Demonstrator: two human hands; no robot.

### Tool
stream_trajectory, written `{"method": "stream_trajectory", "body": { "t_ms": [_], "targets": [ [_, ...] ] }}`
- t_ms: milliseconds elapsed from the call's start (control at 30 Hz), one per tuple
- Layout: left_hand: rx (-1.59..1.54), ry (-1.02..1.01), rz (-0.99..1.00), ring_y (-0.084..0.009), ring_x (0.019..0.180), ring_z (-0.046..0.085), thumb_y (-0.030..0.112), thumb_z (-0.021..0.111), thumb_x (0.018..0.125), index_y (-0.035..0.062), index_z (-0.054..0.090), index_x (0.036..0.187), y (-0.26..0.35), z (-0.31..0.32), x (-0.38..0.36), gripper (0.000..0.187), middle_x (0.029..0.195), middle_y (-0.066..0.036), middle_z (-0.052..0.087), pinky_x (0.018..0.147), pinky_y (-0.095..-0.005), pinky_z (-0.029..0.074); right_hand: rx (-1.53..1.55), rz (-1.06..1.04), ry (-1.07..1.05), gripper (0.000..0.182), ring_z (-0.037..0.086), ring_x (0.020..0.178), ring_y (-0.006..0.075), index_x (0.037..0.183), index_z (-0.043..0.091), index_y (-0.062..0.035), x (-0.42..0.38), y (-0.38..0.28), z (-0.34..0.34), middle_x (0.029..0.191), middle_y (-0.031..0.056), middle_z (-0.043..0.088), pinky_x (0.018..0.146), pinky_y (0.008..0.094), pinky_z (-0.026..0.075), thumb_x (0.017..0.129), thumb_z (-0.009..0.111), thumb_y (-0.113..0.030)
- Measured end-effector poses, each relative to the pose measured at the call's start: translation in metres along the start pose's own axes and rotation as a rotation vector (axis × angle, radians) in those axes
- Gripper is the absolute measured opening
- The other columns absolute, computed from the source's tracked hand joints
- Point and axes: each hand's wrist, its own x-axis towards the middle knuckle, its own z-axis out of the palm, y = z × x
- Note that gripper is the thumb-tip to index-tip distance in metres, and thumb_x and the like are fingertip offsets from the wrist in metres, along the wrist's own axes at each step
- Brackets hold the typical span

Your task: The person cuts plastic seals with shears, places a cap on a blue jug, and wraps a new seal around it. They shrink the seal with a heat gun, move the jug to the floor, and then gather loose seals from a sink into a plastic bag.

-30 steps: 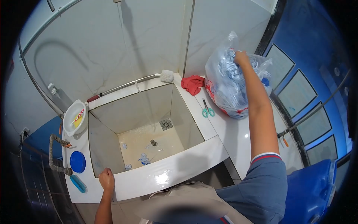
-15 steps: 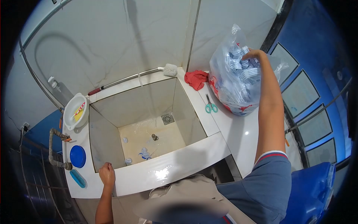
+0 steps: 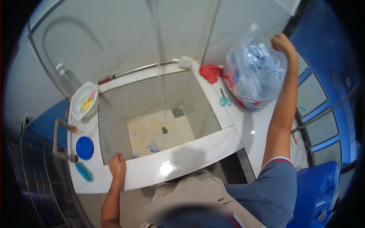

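Observation:
My left hand [image 3: 117, 166] rests on the front left corner of the white sink rim [image 3: 152, 171], its fingers curled over the inner edge. Up at the right, my right hand [image 3: 281, 42] is closed beside the upper edge of a clear plastic bag [image 3: 243, 85]; what its fingers pinch, if anything, is hidden. Many white-and-blue striped plastic pieces [image 3: 260, 62] fill the bag, which stands on the counter. Down on the sink floor lie several small pale pieces, one a crumpled bluish plastic scrap [image 3: 153, 147], near a metal fitting [image 3: 164, 130].
Teal-handled scissors [image 3: 225, 101] and a red cloth [image 3: 210, 73] lie left of the bag. A long-handled brush [image 3: 140, 70] spans the sink's back ledge. Along the left ledge are a white basin [image 3: 78, 99], a blue lid [image 3: 84, 148] and a teal brush [image 3: 83, 171]. Water runs into the sink.
My right hand has come out of the bag's mouth, moving up and to the right, and its fingers have closed. The left hand stays on the rim. The whole view has shifted slightly.

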Motion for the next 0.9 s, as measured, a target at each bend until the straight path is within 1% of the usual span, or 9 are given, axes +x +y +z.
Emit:
{"method": "stream_trajectory", "body": {
  "t_ms": [67, 300, 367, 467, 567, 733, 767, 867, 900],
  "targets": [
    [0.009, -0.021, -0.002, -0.0356, 0.079, 0.057, 0.012, 0.049, 0.083, 0.0021, 0.062, 0.089, -0.004, -0.001, -0.001, 0.018, 0.081, -0.019, 0.062, 0.075, -0.0438, 0.042, 0.383, -0.101, -0.004, 0.024, 0.058, 0.065, 0.0133, 0.077, 0.058, 0.0017, -0.072, -0.06, 0.01, 0.07, 0.006, 0.059, 0.06, 0.0258, 0.046, 0.084, 0.055, -0.021],
    [-0.308, 0.034, 0.063, -0.0344, 0.096, 0.052, 0.0, 0.052, 0.074, -0.0008, 0.056, 0.097, -0.034, -0.037, 0.006, 0.023, 0.1, -0.018, 0.057, 0.086, -0.043, 0.04, 0.675, -0.557, -1.119, 0.025, 0.06, 0.07, 0.0107, 0.085, 0.059, 0.0012, -0.183, -0.254, 0.236, 0.076, 0.0041, 0.06, 0.067, 0.0248, 0.051, 0.09, 0.051, -0.022],
    [-0.198, -0.007, 0.123, -0.0343, 0.102, 0.05, -0.001, 0.052, 0.072, -0.0004, 0.056, 0.097, -0.045, -0.052, 0.009, 0.026, 0.106, -0.018, 0.055, 0.09, -0.0434, 0.038, 0.659, -0.326, -1.526, 0.03, 0.061, 0.07, 0.0145, 0.095, 0.057, -0.0007, -0.205, -0.281, 0.363, 0.081, 0.0073, 0.06, 0.07, 0.0269, 0.053, 0.093, 0.05, -0.03],
    [0.075, 0.069, 0.238, -0.0354, 0.116, 0.041, -0.003, 0.052, 0.069, 0.0014, 0.057, 0.098, -0.051, -0.053, 0.017, 0.03, 0.119, -0.018, 0.049, 0.099, -0.047, 0.03, 0.569, 0.192, -1.771, 0.039, 0.062, 0.075, 0.0233, 0.104, 0.053, 0.0015, -0.25, -0.276, 0.533, 0.082, 0.0114, 0.06, 0.072, 0.0315, 0.053, 0.095, 0.04, -0.035],
    [0.108, 0.03, 0.144, -0.0383, 0.122, 0.034, -0.003, 0.052, 0.067, 0.0019, 0.057, 0.1, -0.058, -0.044, 0.02, 0.033, 0.127, -0.019, 0.043, 0.102, -0.0511, 0.025, 0.275, 0.166, -1.434, 0.043, 0.057, 0.09, 0.0332, 0.123, 0.042, -0.0022, -0.285, -0.247, 0.69, 0.104, 0.0191, 0.055, 0.072, 0.0423, 0.05, 0.093, 0.04, -0.033],
    [0.018, -0.07, 0.054, -0.0386, 0.121, 0.035, -0.002, 0.052, 0.064, 0.0015, 0.057, 0.101, -0.06, -0.047, 0.027, 0.037, 0.127, -0.019, 0.044, 0.101, -0.0501, 0.027, -0.391, -0.641, -0.828, 0.056, 0.032, 0.123, 0.0482, 0.136, 0.035, -0.0053, -0.303, -0.217, 0.899, 0.134, 0.0287, 0.035, 0.096, 0.0571, 0.033, 0.087, 0.044, -0.033],
    [0.026, -0.082, 0.045, -0.0379, 0.122, 0.035, 0.0, 0.053, 0.065, 0.0015, 0.057, 0.101, -0.063, -0.045, 0.028, 0.037, 0.127, -0.019, 0.045, 0.101, -0.0498, 0.028, -0.227, -0.76, -0.862, 0.058, 0.026, 0.126, 0.0497, 0.132, 0.039, 0.0021, -0.299, -0.212, 0.925, 0.129, 0.0318, 0.041, 0.108, 0.0526, 0.014, 0.088, 0.041, -0.035],
    [0.05, -0.118, 0.03, -0.037, 0.121, 0.036, 0.002, 0.053, 0.067, 0.0017, 0.057, 0.101, -0.061, -0.047, 0.032, 0.034, 0.127, -0.018, 0.045, 0.101, -0.0496, 0.028, -0.26, -0.416, -0.693, 0.058, 0.029, 0.126, 0.047, 0.129, 0.04, 0.0066, -0.334, -0.265, 0.895, 0.124, 0.0305, 0.047, 0.108, 0.0488, 0.016, 0.089, 0.038, -0.035],
    [0.043, -0.13, 0.025, -0.037, 0.121, 0.036, 0.002, 0.053, 0.067, 0.0017, 0.057, 0.101, -0.06, -0.046, 0.031, 0.034, 0.127, -0.018, 0.045, 0.101, -0.0496, 0.028, -0.24, -0.7, -0.648, 0.053, 0.034, 0.123, 0.0443, 0.125, 0.044, 0.0061, -0.352, -0.264, 0.904, 0.121, 0.0289, 0.049, 0.106, 0.0477, 0.023, 0.088, 0.041, -0.031]
  ]
}}
